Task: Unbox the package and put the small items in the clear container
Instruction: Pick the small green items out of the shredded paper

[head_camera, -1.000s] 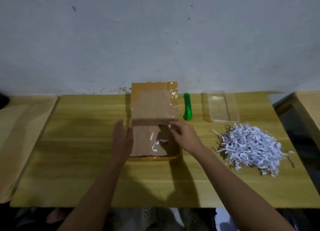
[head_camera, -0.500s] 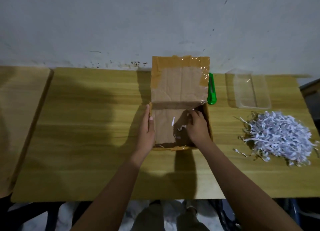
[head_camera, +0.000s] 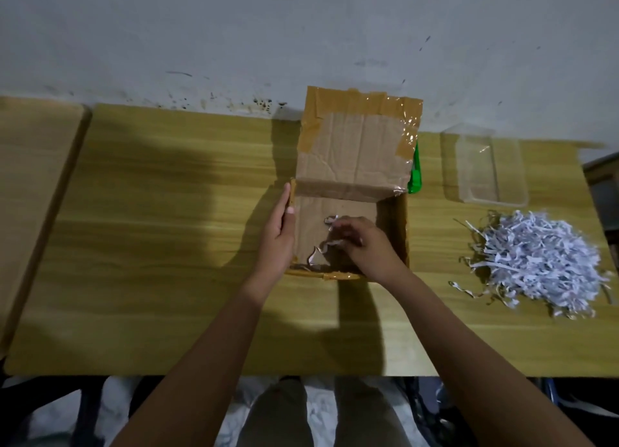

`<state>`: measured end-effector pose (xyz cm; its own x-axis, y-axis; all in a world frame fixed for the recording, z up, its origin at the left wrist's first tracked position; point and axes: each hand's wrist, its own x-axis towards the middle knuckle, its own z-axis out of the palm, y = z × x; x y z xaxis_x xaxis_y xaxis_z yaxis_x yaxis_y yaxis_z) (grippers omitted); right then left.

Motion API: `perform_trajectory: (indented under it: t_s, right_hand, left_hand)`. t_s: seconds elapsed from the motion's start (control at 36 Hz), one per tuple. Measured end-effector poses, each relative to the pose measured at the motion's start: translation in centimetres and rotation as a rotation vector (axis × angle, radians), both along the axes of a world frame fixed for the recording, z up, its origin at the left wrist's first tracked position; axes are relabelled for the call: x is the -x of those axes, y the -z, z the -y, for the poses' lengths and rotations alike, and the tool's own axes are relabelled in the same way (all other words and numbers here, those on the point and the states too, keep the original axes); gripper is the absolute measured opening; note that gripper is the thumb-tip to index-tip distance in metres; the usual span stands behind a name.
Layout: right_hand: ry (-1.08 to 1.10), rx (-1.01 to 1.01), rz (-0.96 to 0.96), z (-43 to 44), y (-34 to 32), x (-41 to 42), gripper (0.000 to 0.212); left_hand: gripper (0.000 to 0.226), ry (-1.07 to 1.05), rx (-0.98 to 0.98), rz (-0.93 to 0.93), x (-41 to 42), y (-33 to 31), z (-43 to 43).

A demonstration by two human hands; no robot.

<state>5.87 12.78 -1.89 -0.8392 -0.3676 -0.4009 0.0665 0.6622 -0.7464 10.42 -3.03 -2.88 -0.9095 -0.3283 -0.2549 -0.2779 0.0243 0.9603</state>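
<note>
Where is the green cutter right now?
In the head view, the cutter lies on the table right of centre, half hidden behind the box's raised flap, with the clear container further right.

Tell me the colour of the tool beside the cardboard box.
The tool is green; head view shows it.

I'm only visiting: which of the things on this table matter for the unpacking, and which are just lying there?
In the job: cardboard box, open; left hand against its left wall; right hand inside, among loose paper strips; clear container, seemingly empty.
Lying about: green cutter beside the flap; shredded paper pile; second table at left.
</note>
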Motion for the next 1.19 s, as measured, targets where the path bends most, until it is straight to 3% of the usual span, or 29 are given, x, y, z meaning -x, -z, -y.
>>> perform_trajectory:
  t_s: [0.08,0.17,0.42,0.75,0.94,1.08,1.19]
  right_hand:
    - [-0.006,-0.021,-0.105,-0.9,0.3,1.0,0.055]
    - [-0.139,-0.053,-0.070,-1.2,0.6,1.7,0.070]
    - [-0.517,0.099,0.000,0.7,2.1,2.0,0.076]
    - [-0.945,0.148,-0.163,1.5,2.7,3.4,0.057]
    - [-1.119,0.058,-0.180,2.8,2.6,3.6,0.061]
    - [-1.208,0.034,-0.195,3.2,2.2,4.0,0.056]
    - [-1.198,0.060,-0.171,2.4,1.8,4.4,0.041]
  left_hand:
    - [0.043,0.025,-0.013,0.011,0.3,-0.2,0.8]
    - [0.044,0.075,-0.032,0.054,0.6,-0.4,1.4]
    - [0.041,0.043,-0.063,0.097,0.8,-0.6,1.3]
    - [0.041,-0.014,-0.041,0.102,0.6,-1.2,0.3]
    - [0.041,-0.019,-0.068,0.086,0.5,-0.7,0.4]
    - [0.041,-0.034,-0.060,0.083,0.5,-0.6,0.3]
    - [0.040,-0.027,-0.057,0.079,0.5,-0.5,0.4]
